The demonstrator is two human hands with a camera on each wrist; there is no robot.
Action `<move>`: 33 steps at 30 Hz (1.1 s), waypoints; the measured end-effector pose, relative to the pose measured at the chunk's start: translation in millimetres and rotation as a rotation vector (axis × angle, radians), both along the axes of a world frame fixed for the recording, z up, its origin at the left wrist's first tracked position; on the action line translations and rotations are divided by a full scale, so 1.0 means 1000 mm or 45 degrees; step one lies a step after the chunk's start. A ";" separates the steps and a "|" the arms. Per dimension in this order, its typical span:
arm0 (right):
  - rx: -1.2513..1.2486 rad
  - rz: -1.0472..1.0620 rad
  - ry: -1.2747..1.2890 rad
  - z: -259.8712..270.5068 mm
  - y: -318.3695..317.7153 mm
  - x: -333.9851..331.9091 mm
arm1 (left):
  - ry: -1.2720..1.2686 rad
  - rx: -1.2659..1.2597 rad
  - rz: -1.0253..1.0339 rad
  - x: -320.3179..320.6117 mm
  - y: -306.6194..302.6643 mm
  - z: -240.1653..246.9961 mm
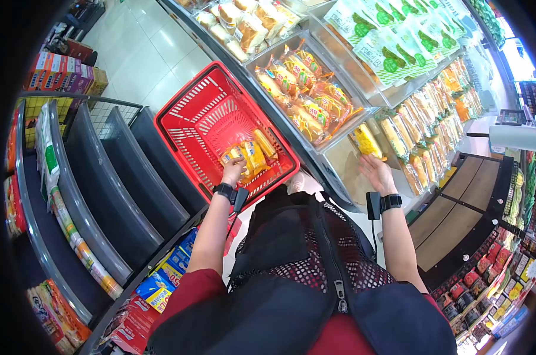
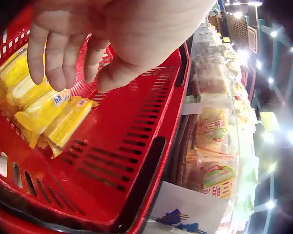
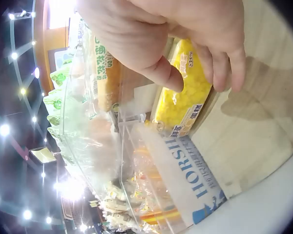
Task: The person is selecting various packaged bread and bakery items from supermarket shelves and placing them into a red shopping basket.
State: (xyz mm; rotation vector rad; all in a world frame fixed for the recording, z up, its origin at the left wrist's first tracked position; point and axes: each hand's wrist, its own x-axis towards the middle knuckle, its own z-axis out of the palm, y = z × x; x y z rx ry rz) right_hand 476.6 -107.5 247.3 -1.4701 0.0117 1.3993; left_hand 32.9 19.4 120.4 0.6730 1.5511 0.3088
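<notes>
My left hand (image 1: 234,170) hangs over the red shopping basket (image 1: 188,106), fingers loosely bent and holding nothing. Below its fingertips, several yellow-wrapped packets (image 2: 41,109) lie side by side at one end of the basket. In the right wrist view, my right hand (image 3: 185,34) reaches to a single yellow packet (image 3: 183,92) in a display bin. Its thumb overlaps one side of the packet, and straight fingers lie along the other side. The head view has this packet (image 1: 367,141) tilted against the bin's side, the hand at its near end.
Clear-walled bins beside the basket hold wrapped pastries (image 1: 306,89), sliced bread (image 1: 250,26) and rows of long wrapped bread (image 1: 427,118). A printed sign (image 3: 185,170) stands at the bin's edge. Dark stepped shelves (image 1: 123,171) rise on the left; a wooden-topped stand (image 1: 460,201) is on the right.
</notes>
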 end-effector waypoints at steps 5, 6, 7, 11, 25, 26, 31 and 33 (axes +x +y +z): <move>-0.069 -0.034 0.107 -0.001 -0.015 0.007 | 0.018 -0.130 -0.099 0.005 0.017 -0.066; -0.103 -0.030 0.122 0.003 -0.017 0.004 | 0.072 -0.153 -0.114 0.007 0.020 -0.076; -0.111 -0.025 0.132 0.005 -0.021 0.003 | 0.125 -0.177 -0.129 0.011 0.023 -0.085; -0.139 -0.113 -0.058 0.035 -0.041 -0.010 | 0.252 -0.208 -0.246 0.023 0.033 -0.116; -0.191 -0.011 -0.246 0.084 -0.089 -0.032 | 0.369 -0.386 -0.318 0.075 0.046 -0.181; -0.206 -0.009 -0.247 0.084 -0.091 -0.032 | 0.370 -0.309 -0.361 0.074 0.043 -0.191; -0.224 0.025 -0.258 0.084 -0.087 -0.032 | 0.425 -0.336 -0.280 0.065 0.049 -0.192; -0.208 0.062 -0.260 0.087 -0.084 -0.034 | 0.289 -0.294 -0.279 0.059 0.047 -0.189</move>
